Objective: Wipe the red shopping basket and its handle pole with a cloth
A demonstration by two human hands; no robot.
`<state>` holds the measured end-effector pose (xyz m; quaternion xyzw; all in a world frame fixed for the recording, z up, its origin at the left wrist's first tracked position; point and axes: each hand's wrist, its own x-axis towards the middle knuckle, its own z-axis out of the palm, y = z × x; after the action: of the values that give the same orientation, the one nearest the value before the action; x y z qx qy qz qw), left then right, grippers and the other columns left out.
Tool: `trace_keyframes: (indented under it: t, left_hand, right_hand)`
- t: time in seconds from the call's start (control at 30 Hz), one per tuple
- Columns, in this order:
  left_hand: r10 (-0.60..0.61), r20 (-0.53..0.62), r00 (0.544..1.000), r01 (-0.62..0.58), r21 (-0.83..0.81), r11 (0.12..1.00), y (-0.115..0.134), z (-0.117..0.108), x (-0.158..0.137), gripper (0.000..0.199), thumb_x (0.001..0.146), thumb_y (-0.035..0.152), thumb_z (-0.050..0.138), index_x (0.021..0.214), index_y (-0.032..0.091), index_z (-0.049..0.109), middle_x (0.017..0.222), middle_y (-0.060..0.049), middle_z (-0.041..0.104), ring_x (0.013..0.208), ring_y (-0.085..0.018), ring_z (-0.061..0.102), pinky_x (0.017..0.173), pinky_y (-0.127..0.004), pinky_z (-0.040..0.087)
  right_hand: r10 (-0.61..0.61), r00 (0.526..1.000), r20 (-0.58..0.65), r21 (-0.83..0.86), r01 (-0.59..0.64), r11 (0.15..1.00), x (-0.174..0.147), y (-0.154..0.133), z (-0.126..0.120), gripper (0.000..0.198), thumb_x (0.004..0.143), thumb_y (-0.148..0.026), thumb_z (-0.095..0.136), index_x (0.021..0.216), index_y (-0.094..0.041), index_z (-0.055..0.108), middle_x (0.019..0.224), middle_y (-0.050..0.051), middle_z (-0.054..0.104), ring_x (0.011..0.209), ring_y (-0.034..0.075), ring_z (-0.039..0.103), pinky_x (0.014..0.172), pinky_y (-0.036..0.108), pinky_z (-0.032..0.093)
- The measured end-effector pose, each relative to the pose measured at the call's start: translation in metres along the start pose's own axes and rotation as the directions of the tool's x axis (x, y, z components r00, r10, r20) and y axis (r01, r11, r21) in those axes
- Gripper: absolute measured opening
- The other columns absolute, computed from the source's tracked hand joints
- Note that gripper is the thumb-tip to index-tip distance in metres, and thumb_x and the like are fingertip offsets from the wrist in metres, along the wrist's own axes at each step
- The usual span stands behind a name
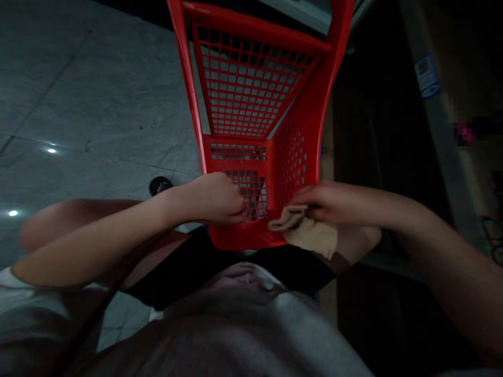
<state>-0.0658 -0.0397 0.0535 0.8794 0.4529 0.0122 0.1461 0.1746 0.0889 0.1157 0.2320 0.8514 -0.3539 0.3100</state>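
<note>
"Basket [249,238] first: where is it?"

"Upper centre of the frame, running from the top edge down to just below the middle. It's red, with mesh walls, and its near end sits between the person's legs."

"And the left hand [216,199]?"

"Centre of the frame, at the basket's near left corner. Its fingers are curled closed, knuckles up. Whether they grip the rim, I cannot tell; the fingertips are mostly hidden."

"What about the right hand [320,201]?"

"Right of centre, at the basket's right side. Its fingers are closed on a cloth [310,235], and the hand is slightly blurred."

"How does the cloth lie?"

"It's tan, with a folded part over the basket's near right corner and a looser part hanging below the hand."

"Anything around them?"

"Grey floor [118,94] fills the upper left, with 2 bright glints at the left. A dark shoe [160,185] shows just above the left forearm. Black shorts [298,264] lie below the basket, and a shirt [255,335] fills the bottom centre. At upper right there's a blue and white label [427,76]."
</note>
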Motion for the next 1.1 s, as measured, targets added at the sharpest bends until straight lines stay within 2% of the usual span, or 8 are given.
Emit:
trace_keyframes:
  t: [0.1,0.2,0.4,0.53,0.7,0.83,0.93,1.1]
  left_hand:
    - [-0.148,-0.258,0.955,0.097,-0.2,0.975,0.011,-0.004,0.0,0.038,0.094,0.042,0.061,0.126,0.021,0.063,0.116,-0.01,0.073,0.102,-0.023,0.072,0.084,-0.034,0.057]
    - [-0.278,-0.533,0.799,0.06,-0.389,0.919,0.036,-0.006,0.009,0.06,0.092,0.043,0.065,0.146,0.026,0.043,0.15,-0.014,0.05,0.134,-0.027,0.055,0.104,-0.043,0.053]
    - [-0.367,-0.612,0.7,-0.021,-0.532,0.847,0.061,0.018,0.046,0.047,0.091,0.014,0.056,0.137,0.024,0.049,0.146,-0.014,0.046,0.141,-0.025,0.044,0.118,-0.048,0.041]
    - [-0.44,-0.584,0.682,-0.007,-0.607,0.794,0.034,0.03,0.072,0.037,0.088,0.007,0.05,0.122,0.02,0.053,0.125,-0.01,0.058,0.124,-0.021,0.054,0.11,-0.042,0.046]
    - [-0.445,-0.536,0.718,0.056,-0.592,0.804,0.023,0.025,0.11,0.036,0.09,0.01,0.045,0.125,0.017,0.049,0.128,-0.013,0.056,0.115,-0.022,0.058,0.102,-0.04,0.048]
    - [-0.562,-0.607,0.562,0.148,-0.595,0.79,0.033,0.029,0.129,0.037,0.09,0.009,0.041,0.124,0.02,0.05,0.129,-0.011,0.058,0.119,-0.023,0.054,0.104,-0.042,0.046]
    - [-0.705,-0.559,0.438,0.283,-0.658,0.698,0.031,0.046,0.128,0.036,0.091,0.011,0.042,0.124,0.021,0.052,0.13,-0.011,0.06,0.124,-0.025,0.052,0.107,-0.046,0.043]
    - [-0.7,-0.059,0.712,0.343,-0.84,0.42,0.034,0.094,0.128,0.019,0.079,0.025,0.076,0.093,0.015,0.067,0.1,-0.013,0.069,0.103,-0.029,0.064,0.094,-0.043,0.051]
  right_hand:
    - [-0.006,0.882,-0.471,0.033,0.024,0.999,0.01,0.003,0.007,0.036,0.088,-0.021,0.053,0.121,-0.022,0.067,0.114,0.008,0.072,0.112,0.027,0.064,0.095,0.035,0.051]
    - [0.066,0.693,-0.718,0.129,0.04,0.991,0.026,0.008,0.024,0.034,0.092,-0.031,0.051,0.123,-0.022,0.061,0.114,0.01,0.071,0.111,0.027,0.064,0.092,0.035,0.053]
    - [-0.039,0.686,-0.727,0.263,0.33,0.906,0.038,0.016,0.047,0.043,0.09,-0.045,0.059,0.127,-0.026,0.052,0.128,0.012,0.066,0.121,0.026,0.061,0.095,0.036,0.053]
    - [0.11,0.455,-0.883,0.415,0.652,0.635,0.049,0.017,0.06,0.039,0.086,-0.045,0.066,0.12,-0.03,0.056,0.126,0.004,0.067,0.116,0.022,0.064,0.101,0.04,0.053]
    - [0.212,0.163,-0.964,0.266,0.669,0.694,0.065,0.007,0.069,0.039,0.087,-0.037,0.064,0.124,-0.029,0.058,0.134,0.003,0.061,0.128,0.021,0.056,0.118,0.047,0.039]
    - [0.264,-0.006,-0.965,0.197,0.647,0.737,0.066,0.004,0.07,0.032,0.088,-0.034,0.057,0.119,-0.027,0.06,0.131,0.004,0.06,0.129,0.021,0.055,0.118,0.048,0.038]
    - [0.363,-0.05,-0.93,0.23,0.692,0.685,0.065,0.008,0.071,0.026,0.091,-0.034,0.052,0.113,-0.025,0.06,0.122,0.003,0.061,0.123,0.02,0.058,0.113,0.046,0.042]
    - [0.425,-0.014,-0.905,0.288,0.716,0.636,0.071,0.01,0.072,0.022,0.09,-0.033,0.053,0.108,-0.024,0.062,0.112,0.001,0.063,0.112,0.017,0.061,0.109,0.041,0.044]
